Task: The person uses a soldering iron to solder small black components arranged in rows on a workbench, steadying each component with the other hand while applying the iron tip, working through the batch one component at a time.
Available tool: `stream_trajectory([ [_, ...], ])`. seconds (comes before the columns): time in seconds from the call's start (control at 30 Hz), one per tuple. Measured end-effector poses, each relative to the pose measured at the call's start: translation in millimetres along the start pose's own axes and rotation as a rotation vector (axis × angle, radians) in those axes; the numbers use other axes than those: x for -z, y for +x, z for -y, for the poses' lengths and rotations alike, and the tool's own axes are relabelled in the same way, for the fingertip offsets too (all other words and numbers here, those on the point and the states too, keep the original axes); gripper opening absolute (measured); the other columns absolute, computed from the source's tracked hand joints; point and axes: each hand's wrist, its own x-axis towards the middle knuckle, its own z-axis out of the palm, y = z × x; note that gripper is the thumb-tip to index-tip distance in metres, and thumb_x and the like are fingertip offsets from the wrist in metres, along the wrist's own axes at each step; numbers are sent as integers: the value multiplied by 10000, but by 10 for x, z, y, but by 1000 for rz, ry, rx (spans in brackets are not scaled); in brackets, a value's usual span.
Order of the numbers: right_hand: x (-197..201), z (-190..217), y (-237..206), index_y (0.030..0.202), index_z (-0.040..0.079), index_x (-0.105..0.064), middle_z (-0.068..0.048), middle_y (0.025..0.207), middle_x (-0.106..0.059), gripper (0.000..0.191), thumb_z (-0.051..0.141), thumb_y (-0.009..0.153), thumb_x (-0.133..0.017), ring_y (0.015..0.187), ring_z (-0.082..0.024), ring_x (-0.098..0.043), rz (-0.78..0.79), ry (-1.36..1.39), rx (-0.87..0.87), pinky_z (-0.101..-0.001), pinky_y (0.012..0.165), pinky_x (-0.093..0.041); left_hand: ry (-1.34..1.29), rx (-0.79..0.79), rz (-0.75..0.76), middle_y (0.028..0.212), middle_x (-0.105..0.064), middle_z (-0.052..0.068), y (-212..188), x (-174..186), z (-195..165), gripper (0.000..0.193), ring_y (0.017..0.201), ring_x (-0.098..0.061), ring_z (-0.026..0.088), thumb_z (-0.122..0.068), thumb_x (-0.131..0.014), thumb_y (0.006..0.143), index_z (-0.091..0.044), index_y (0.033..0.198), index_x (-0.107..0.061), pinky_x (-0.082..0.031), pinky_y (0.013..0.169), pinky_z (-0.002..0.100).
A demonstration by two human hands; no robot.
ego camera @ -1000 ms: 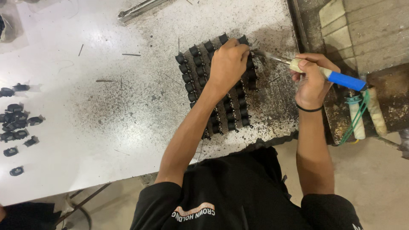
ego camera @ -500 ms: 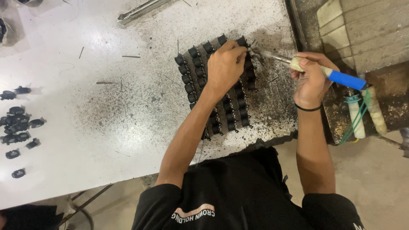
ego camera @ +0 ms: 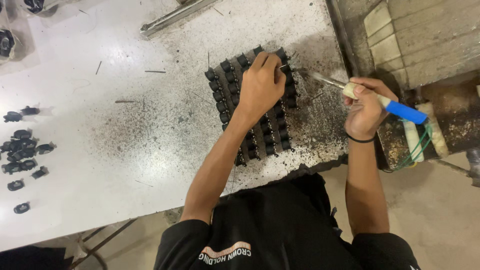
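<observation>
A tray of small black components (ego camera: 225,95) set in rows lies on the white table (ego camera: 100,150), near its right end. My left hand (ego camera: 261,86) rests on top of the rows, fingers pinched around a thin wire at the tray's upper right corner. My right hand (ego camera: 366,107) grips a soldering iron (ego camera: 400,108) with a cream and blue handle; its metal tip points left toward the pinched wire, right beside the tray's upper right corner.
Loose black parts (ego camera: 22,150) lie scattered at the table's left edge. A metal bar (ego camera: 175,16) lies at the top. Dark solder specks cover the surface around the tray. A stained stand with a green cable (ego camera: 415,150) sits to the right, beyond the table edge.
My left hand has shifted slightly toward the tray's upper right corner. The iron's tip stays close to it.
</observation>
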Motion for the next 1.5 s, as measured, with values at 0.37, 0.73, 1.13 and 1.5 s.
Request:
stream_trajectory([
  [0.37,43,-71,-95,1031,-114,-700,-176,888,-683,234,95,935,-653,706,-221,-629,38,-18,-51,-306,663,-511,35,-45,63,935,-670,93,-185,-124,8,127,719,-706,332,-82,-702,881,-79,984,-777,-590,641,440],
  [0.73,86,-81,-68,1021,-106,-703,-176,855,-684,232,93,926,-632,673,-213,-628,22,-11,-88,-297,618,-490,43,-48,114,957,-671,99,-136,-172,55,118,738,-712,344,-78,-679,862,-64,947,-759,-601,671,448],
  [1.13,83,-52,-75,1029,-106,-706,-178,874,-685,230,87,929,-630,689,-206,-627,46,-23,-76,-289,635,-500,91,-33,134,914,-653,109,-123,-140,-29,87,667,-702,352,-77,-677,892,-58,909,-761,-586,601,458],
  [1.5,68,-52,-100,1007,-112,-708,-181,895,-684,211,60,909,-638,679,-214,-633,27,-52,-7,-287,611,-501,10,-66,59,931,-655,103,-171,-184,18,127,702,-704,348,-40,-671,838,-44,926,-762,-595,642,443],
])
